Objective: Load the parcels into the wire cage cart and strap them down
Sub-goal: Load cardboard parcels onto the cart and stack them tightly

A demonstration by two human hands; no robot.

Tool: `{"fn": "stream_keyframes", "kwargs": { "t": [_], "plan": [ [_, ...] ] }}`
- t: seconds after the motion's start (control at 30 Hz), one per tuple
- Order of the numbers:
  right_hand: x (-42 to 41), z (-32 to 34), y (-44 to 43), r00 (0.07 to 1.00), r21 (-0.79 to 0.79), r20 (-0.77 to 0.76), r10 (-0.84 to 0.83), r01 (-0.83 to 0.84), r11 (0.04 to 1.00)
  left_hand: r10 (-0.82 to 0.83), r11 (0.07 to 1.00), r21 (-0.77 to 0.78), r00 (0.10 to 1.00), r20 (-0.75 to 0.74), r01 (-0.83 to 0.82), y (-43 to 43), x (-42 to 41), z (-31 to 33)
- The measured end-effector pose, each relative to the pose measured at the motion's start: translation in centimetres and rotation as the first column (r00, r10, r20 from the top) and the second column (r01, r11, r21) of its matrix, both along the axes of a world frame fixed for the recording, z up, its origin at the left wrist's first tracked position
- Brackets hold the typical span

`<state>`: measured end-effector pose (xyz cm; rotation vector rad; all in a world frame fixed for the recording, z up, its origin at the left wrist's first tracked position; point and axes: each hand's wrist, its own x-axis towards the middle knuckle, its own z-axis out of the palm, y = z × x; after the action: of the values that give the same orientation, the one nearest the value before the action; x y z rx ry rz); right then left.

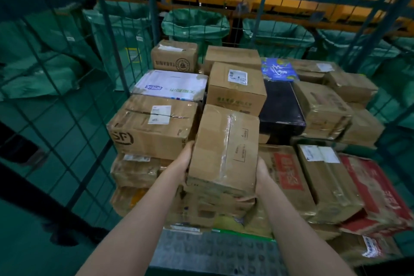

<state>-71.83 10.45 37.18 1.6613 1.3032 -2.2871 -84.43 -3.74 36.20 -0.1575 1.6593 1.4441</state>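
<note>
I hold a brown taped cardboard box (225, 148) between both hands over the stacked parcels. My left hand (182, 163) grips its left side and my right hand (263, 172) presses its right side. The box sits at the front middle of the load, beside a brown parcel marked SF (152, 125) on its left. The green wire cage cart (107, 36) surrounds the stack on the left, back and right. Many more cardboard parcels fill the cart, among them a black box (282, 105) and a white box (172, 84). No strap is in view.
Red and white printed cartons (376, 192) lie at the front right. Green sacks (195, 24) hang on frames behind the cage, under an orange wall. A grey studded surface (212, 251) lies at the cart's near edge. Green floor shows through the mesh on the left.
</note>
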Motion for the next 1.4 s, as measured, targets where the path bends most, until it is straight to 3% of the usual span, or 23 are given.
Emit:
{"fn": "stream_keyframes", "kwargs": {
  "t": [0.27, 0.4, 0.53, 0.67, 0.9, 1.03, 1.2, 1.4],
  "plan": [
    [-5.9, -1.5, 3.5, 0.998, -0.074, 0.034, 0.056, -0.054, 0.996, 0.136, 0.991, -0.002, 0.988, 0.073, -0.136, 2.9, -4.0, -2.3],
    [-8.0, -1.7, 4.7, 0.998, -0.101, -0.038, 0.041, -0.045, 0.994, 0.222, 0.974, -0.071, 0.963, 0.153, -0.213, 3.8, -6.2, -2.9],
    [-8.6, -2.5, 6.2, 0.998, -0.098, 0.014, 0.057, -0.056, 0.994, 0.261, 0.962, -0.114, 0.958, 0.120, -0.248, 5.0, -6.6, -2.8],
    [-8.3, -2.9, 6.8, 0.997, -0.114, 0.004, 0.074, -0.073, 0.991, 0.282, 0.959, -0.020, 0.959, -0.017, -0.283, 6.3, -6.4, -1.7],
    [-5.9, -0.5, 9.2, 0.996, -0.092, -0.045, 0.076, -0.080, 0.993, 0.203, 0.978, -0.006, 0.963, -0.178, -0.207, 8.5, -4.4, 1.7],
    [-2.8, -0.8, 11.0, 1.000, -0.073, -0.014, -0.025, 0.024, 0.997, 0.129, 0.988, -0.055, 0.962, -0.240, -0.146, 11.7, -5.4, -3.5],
    [0.2, -2.0, 13.4, 0.995, -0.034, 0.041, -0.094, 0.096, 0.995, -0.012, 0.996, -0.091, 0.979, -0.203, -0.006, 14.6, 0.4, 0.1],
    [2.7, -4.0, 16.3, 0.992, -0.019, 0.096, -0.084, 0.086, 0.996, -0.196, 0.964, -0.228, 0.941, -0.274, 0.134, 17.2, 2.4, -1.6]
  ]
}}
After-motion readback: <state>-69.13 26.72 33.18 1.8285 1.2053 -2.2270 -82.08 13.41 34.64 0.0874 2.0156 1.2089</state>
